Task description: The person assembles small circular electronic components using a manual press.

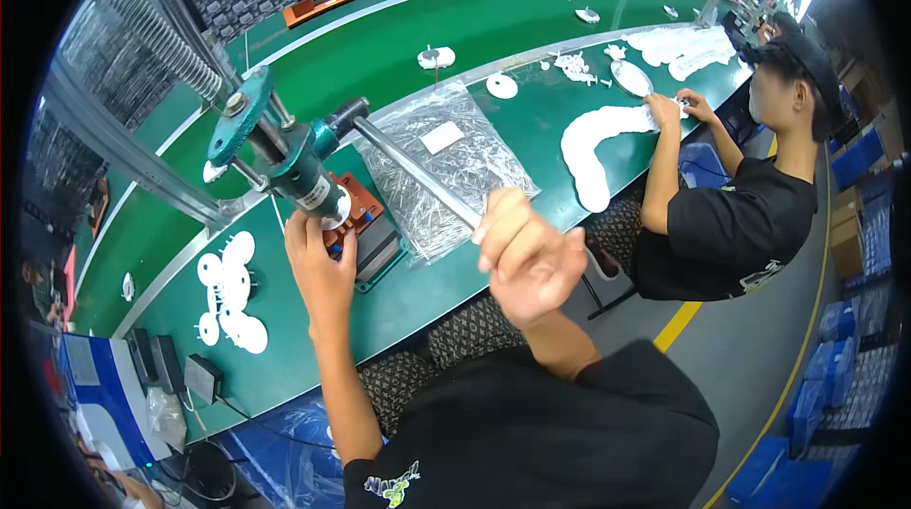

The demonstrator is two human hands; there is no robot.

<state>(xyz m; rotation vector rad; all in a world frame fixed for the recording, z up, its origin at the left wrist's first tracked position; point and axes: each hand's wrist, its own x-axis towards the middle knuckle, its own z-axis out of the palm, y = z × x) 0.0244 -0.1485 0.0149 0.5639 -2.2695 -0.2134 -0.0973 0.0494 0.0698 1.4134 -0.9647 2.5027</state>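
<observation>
A teal hand press [285,153] stands in front of me, its ram reaching down to an orange-brown fixture [365,201] on a dark base. My left hand [323,267] curls round the near side of this fixture, just below the ram. What its fingertips pinch there is hidden; a small white round piece [336,215] shows under the ram. My right hand [527,258] has its fingers curled round the end of the press's long metal lever [418,172], which slopes down towards me.
Beside the press lies a clear bag of small metal pins [446,186]. White discs with pins [228,291] are piled left. A row of white discs [584,153] curves towards a co-worker [740,196] at right. Behind runs a green conveyor [380,44] carrying white parts.
</observation>
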